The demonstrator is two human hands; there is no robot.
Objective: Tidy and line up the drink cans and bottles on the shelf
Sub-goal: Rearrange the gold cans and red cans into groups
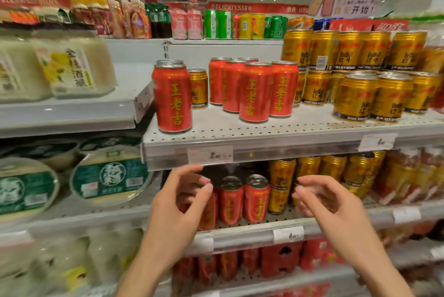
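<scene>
On the white perforated shelf (240, 133) a red can with yellow characters (172, 98) stands alone at the front left. A cluster of several red cans (254, 91) stands to its right, and one gold can (199, 87) sits between them. Stacked gold cans (367, 97) fill the right side. One shelf down, two red cans (243, 198) stand beside more gold cans (281, 186). My left hand (177, 203) and my right hand (329, 203) hover in front of that lower shelf, fingers loosely curled, holding nothing.
Bags of white goods (69, 68) and round green-labelled tubs (108, 176) fill the shelves on the left. Mixed cans and bottles (216, 24) line the top shelf. Price tags (211, 155) hang on the shelf rail. Red packs (276, 260) sit on the bottom shelf.
</scene>
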